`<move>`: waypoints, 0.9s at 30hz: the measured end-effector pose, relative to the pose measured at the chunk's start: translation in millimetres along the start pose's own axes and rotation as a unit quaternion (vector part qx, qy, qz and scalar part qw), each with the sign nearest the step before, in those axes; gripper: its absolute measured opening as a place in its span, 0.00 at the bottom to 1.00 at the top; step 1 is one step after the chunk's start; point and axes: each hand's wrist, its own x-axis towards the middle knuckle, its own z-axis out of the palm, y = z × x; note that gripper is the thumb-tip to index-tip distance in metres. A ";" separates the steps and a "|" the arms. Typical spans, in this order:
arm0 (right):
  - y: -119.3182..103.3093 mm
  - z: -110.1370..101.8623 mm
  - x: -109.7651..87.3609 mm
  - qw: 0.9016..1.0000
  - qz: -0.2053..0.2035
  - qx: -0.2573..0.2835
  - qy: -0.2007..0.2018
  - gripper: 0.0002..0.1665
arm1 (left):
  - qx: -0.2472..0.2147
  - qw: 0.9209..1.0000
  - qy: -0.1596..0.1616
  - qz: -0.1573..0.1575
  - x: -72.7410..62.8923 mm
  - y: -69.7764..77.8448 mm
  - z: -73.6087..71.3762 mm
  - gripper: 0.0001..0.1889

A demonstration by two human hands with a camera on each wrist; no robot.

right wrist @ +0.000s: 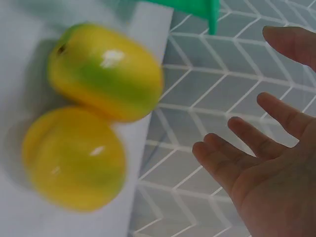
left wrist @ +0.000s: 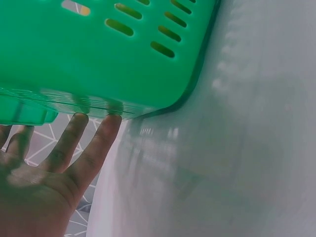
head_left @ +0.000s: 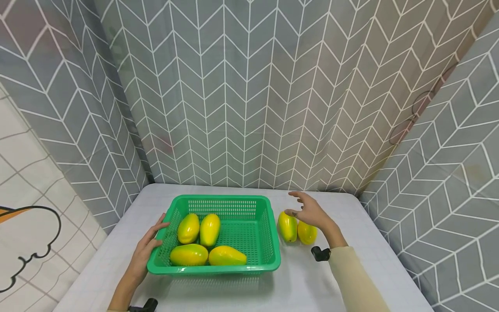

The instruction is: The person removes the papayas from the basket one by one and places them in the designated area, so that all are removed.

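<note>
Left hand [head_left: 143, 252], fingers spread, touches the green plastic basket [head_left: 214, 270] at its left edge. Right hand [head_left: 312, 213], fingers apart, empty, hovers near two mangoes [head_left: 288, 230] beside the basket's right edge. Apparently reaching; next calls for gripping one.

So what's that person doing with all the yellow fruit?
Someone's left fingers touch the side of a green basket with four yellow-green fruits inside. The right fingers are spread near two more fruits, holding nothing. Those two sit close together on the white table, just right of the basket.
</note>
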 end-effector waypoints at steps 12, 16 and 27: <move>-59.6 17.7 19.0 0.998 -0.054 0.027 -0.027 0.43 | 0.004 1.000 0.003 -0.006 0.6 1.1 0.6 0.25; -74.5 25.3 24.6 0.996 -0.070 0.036 -0.035 0.43 | 0.006 1.000 0.004 -0.010 0.6 1.6 0.8 0.26; -94.8 50.3 32.8 0.991 -0.099 0.060 -0.064 0.40 | 0.007 1.000 0.003 -0.010 0.5 1.8 1.0 0.26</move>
